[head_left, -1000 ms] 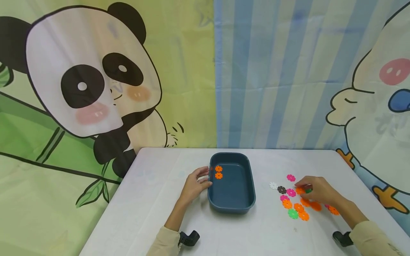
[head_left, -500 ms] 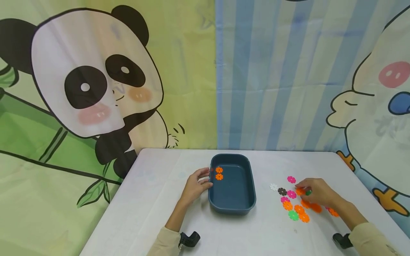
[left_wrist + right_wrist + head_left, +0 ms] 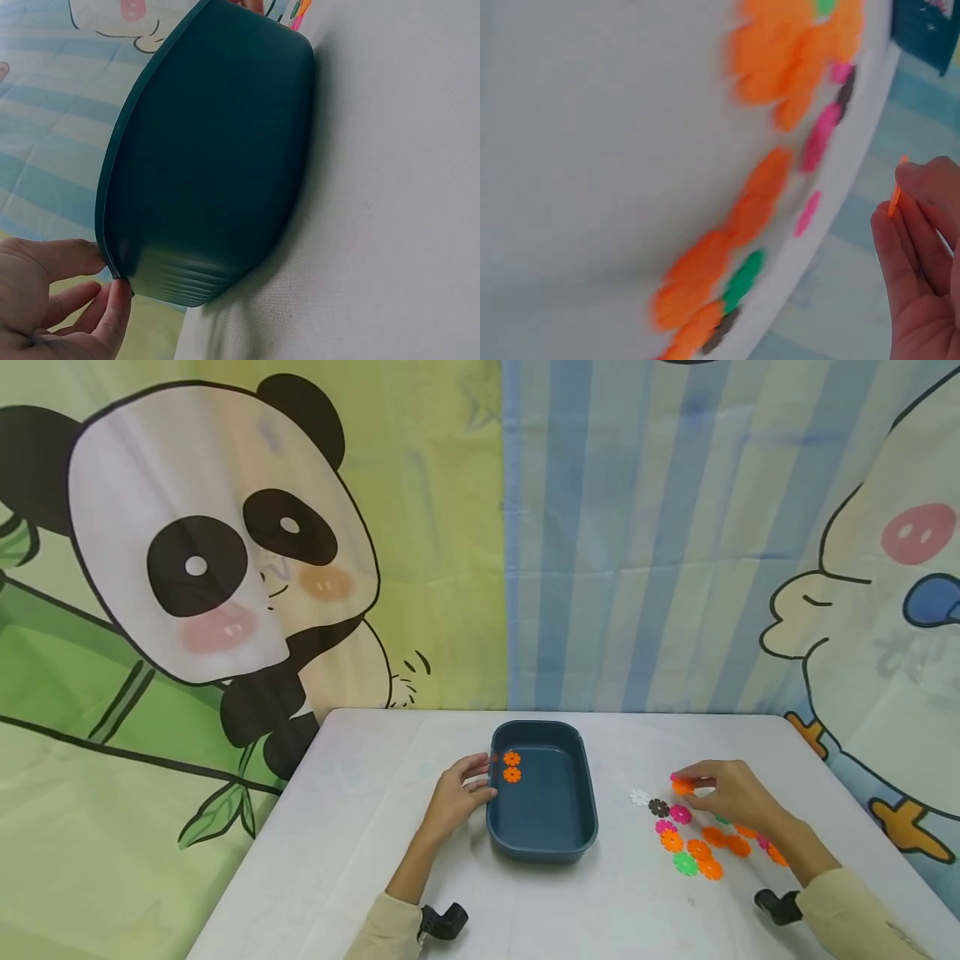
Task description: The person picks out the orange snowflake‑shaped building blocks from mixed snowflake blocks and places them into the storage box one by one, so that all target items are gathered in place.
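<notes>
My left hand (image 3: 456, 797) pinches the left rim of a dark blue-green plastic tray (image 3: 543, 847), its thumb and fingers at the edge in the left wrist view. Two orange flower-shaped discs (image 3: 512, 774) show at the tray's left inner side. On the right, my right hand (image 3: 738, 793) pinches one orange flower-shaped disc (image 3: 897, 187) between thumb and fingers. In the right wrist view it is raised off the table. Below and beside that hand lie several flower-shaped discs in orange (image 3: 699, 849), pink (image 3: 680, 814), green (image 3: 686, 863), dark brown (image 3: 658, 807) and white (image 3: 639, 797).
The white table (image 3: 375, 860) reaches back to a printed curtain (image 3: 442, 527) with a panda on the left and blue stripes on the right. A black wrist mount (image 3: 444, 922) sits at the left sleeve, with another black mount (image 3: 777, 907) at the right.
My right hand has lifted an orange disc off the pile and moved slightly up and left with it. The left hand and the tray stay in place.
</notes>
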Demonstrator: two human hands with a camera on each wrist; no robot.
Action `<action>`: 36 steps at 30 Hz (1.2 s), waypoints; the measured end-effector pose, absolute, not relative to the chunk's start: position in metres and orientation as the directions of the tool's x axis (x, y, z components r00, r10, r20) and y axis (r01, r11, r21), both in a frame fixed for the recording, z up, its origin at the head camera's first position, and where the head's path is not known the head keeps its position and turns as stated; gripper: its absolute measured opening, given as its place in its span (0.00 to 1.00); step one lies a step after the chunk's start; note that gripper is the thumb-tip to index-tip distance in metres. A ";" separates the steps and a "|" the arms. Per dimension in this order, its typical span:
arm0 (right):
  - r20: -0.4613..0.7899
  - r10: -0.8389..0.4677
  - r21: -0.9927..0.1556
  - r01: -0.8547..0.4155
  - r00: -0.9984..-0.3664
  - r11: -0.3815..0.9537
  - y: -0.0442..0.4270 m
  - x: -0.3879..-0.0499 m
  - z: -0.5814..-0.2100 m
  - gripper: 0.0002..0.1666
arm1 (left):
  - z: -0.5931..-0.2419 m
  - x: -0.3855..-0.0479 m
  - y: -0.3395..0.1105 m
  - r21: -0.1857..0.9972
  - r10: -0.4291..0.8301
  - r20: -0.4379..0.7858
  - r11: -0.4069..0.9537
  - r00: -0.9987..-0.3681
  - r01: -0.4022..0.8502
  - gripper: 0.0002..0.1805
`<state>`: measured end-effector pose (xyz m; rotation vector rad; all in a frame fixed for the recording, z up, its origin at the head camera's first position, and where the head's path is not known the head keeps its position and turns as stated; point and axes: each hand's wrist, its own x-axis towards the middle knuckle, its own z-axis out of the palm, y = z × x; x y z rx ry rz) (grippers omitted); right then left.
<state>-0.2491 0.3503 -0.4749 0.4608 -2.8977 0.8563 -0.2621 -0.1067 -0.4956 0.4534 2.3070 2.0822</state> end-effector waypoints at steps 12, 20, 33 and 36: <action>0.415 -0.365 -0.524 -0.547 -0.833 0.653 0.248 -0.269 -0.443 0.19 | -0.469 -0.246 -0.106 0.977 0.242 0.189 0.048 -0.952 0.206 0.34; 0.426 -0.384 -0.582 -0.574 -0.819 0.576 0.183 -0.275 -0.440 0.20 | -0.468 -0.244 -0.106 0.978 0.230 0.185 0.047 -0.955 0.201 0.34; 0.398 -0.350 -0.651 -0.530 -0.848 0.543 0.117 -0.281 -0.469 0.20 | -0.470 -0.245 -0.106 0.976 0.247 0.196 0.040 -0.949 0.212 0.33; 0.392 -0.347 -0.638 -0.524 -0.852 0.565 0.106 -0.282 -0.474 0.19 | -0.470 -0.246 -0.107 0.974 0.247 0.207 0.035 -0.947 0.222 0.33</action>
